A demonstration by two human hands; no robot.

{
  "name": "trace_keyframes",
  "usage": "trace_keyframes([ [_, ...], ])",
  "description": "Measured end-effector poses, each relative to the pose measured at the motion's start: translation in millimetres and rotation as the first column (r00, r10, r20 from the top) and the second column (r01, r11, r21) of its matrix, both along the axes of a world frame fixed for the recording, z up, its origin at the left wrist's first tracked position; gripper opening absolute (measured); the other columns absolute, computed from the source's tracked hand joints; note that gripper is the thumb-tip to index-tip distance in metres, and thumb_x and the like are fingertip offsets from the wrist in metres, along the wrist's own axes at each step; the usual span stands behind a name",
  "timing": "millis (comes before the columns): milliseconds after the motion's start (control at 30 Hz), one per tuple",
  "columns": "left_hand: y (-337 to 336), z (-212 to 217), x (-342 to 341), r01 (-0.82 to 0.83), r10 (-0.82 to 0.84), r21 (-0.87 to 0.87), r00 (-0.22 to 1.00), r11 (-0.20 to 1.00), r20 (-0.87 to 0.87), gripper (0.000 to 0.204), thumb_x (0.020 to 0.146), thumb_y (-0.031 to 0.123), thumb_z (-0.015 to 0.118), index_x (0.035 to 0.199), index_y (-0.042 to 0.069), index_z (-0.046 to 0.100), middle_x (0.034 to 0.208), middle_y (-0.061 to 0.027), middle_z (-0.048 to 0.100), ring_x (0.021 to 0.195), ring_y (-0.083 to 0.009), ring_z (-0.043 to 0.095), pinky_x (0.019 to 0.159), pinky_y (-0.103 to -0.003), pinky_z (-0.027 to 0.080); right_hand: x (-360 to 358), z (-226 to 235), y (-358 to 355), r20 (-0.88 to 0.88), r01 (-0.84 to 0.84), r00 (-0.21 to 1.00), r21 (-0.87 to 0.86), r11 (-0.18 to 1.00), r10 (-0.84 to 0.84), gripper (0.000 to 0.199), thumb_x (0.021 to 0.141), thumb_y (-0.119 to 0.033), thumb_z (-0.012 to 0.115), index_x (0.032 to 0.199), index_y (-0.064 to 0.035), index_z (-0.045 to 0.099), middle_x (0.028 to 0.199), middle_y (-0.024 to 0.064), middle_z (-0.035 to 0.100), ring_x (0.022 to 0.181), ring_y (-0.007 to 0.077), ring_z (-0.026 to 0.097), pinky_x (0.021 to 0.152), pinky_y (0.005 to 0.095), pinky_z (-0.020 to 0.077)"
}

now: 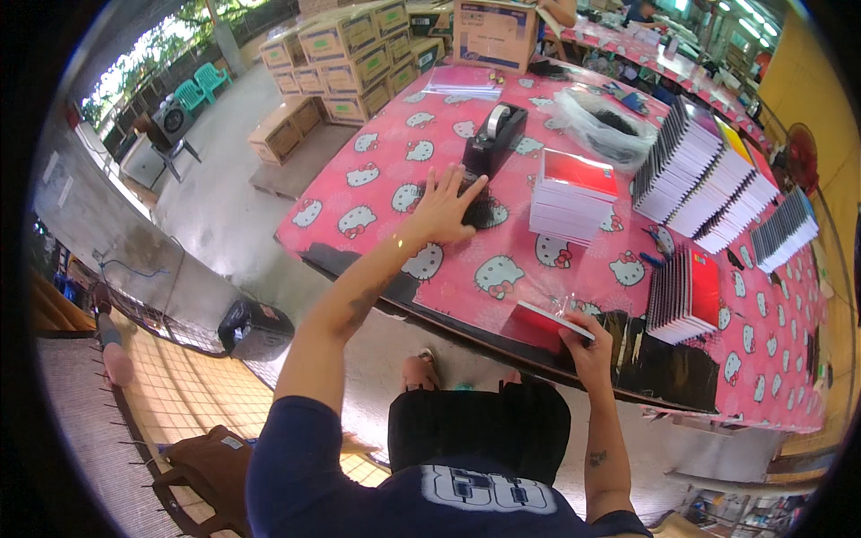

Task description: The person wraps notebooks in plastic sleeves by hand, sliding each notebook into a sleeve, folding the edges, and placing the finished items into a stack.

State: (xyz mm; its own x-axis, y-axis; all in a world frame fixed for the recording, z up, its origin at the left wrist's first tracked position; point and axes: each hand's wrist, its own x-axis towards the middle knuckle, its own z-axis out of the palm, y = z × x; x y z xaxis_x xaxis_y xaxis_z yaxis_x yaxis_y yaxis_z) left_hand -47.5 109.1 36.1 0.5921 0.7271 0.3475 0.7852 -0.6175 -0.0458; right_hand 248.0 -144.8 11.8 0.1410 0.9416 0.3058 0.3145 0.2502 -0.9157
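Note:
My left hand (441, 212) has its fingers spread, just in front of a black tape dispenser (491, 143) with a roll of tape on top. Partly under those fingers lies a dark heap of fine black pieces (482, 213), whose kind I cannot make out. At the table's near edge my right hand (587, 348) grips a thin red notebook (541, 325) by its right end, its white page edge tilted up. Something clear and shiny, perhaps plastic, shows beside it. Beyond stands a stack of red-covered notebooks (574, 197).
A pink cat-print cloth (354, 221) covers the table. To the right stand black-bound notebook stacks (686, 166) and a shorter red-topped stack (686, 291). A clear bag (596, 125) holds black pieces. Cartons (341, 54) are piled beyond, and another person's arm (558, 11) shows behind a box.

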Motion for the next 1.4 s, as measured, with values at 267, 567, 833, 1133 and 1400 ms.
trace_keyframes([
  [267,-11.6,-24.7,41.3,-0.143,0.129,0.233,0.989,0.962,0.074,0.055,0.094,0.038,0.059,0.139,0.007,0.05,0.133,-0.0232,0.053,0.12,-0.039,0.05,0.099,-0.052,0.04,3.7,-4.4,11.9,-0.197,-0.123,0.973,-0.021,0.992,0.117,0.02,0.087,-0.002,0.071,0.107,-0.0006,0.07,0.094,0.0036,0.069,0.084,0.0112,0.06,0.077,0.0256,0.0465],
  [567,-68.2,-25.6,40.7,-0.121,0.11,0.066,0.981,0.99,0.158,0.046,0.087,0.022,0.065,0.127,0.001,0.056,0.103,-0.0106,0.056,0.096,-0.0279,0.055,0.083,-0.044,0.044,-0.3,-8.1,10.5,-0.26,-0.094,0.964,-0.1,0.991,0.065,0.019,0.088,-0.006,0.072,0.106,-0.0015,0.07,0.089,-0.0001,0.066,0.082,0.0071,0.058,0.075,0.0233,0.046],
  [833,-111.6,-7.1,45.6,-0.105,0.013,0.147,0.853,0.983,0.522,0.038,0.085,0.008,0.065,0.122,0.001,0.061,0.1,-0.0125,0.056,0.09,-0.0316,0.057,0.077,-0.044,0.047,15.3,-7.0,-4.0,-0.271,-0.088,0.961,-0.11,0.99,0.055,0.021,0.088,-0.004,0.071,0.108,-0.0011,0.068,0.088,0.0,0.066,0.083,0.0069,0.057,0.075,0.0235,0.0462],
  [1133,-232.0,-39.8,101.9,0.466,0.399,-0.461,0.23,0.756,0.888,0.045,0.098,0.007,0.048,0.14,-0.009,0.047,0.136,-0.0257,0.056,0.125,-0.0261,0.056,0.108,-0.036,0.04,8.0,-5.4,-11.6,-0.313,-0.151,0.945,-0.166,0.974,0.093,0.021,0.088,-0.003,0.07,0.109,-0.0001,0.07,0.096,0.0016,0.068,0.089,0.0089,0.06,0.081,0.0244,0.0476],
  [1400,-213.3,17.7,64.3,0.198,0.134,-0.256,0.479,0.946,0.867,0.034,0.098,0.007,0.057,0.131,-0.002,0.057,0.107,-0.0154,0.068,0.086,-0.0225,0.066,0.08,-0.032,0.051,10.4,-6.1,-13.8,-0.307,-0.131,0.947,-0.108,0.985,0.092,0.021,0.09,-0.006,0.072,0.11,0.0013,0.07,0.089,-0.0006,0.067,0.083,0.0067,0.059,0.075,0.0233,0.0471],
])
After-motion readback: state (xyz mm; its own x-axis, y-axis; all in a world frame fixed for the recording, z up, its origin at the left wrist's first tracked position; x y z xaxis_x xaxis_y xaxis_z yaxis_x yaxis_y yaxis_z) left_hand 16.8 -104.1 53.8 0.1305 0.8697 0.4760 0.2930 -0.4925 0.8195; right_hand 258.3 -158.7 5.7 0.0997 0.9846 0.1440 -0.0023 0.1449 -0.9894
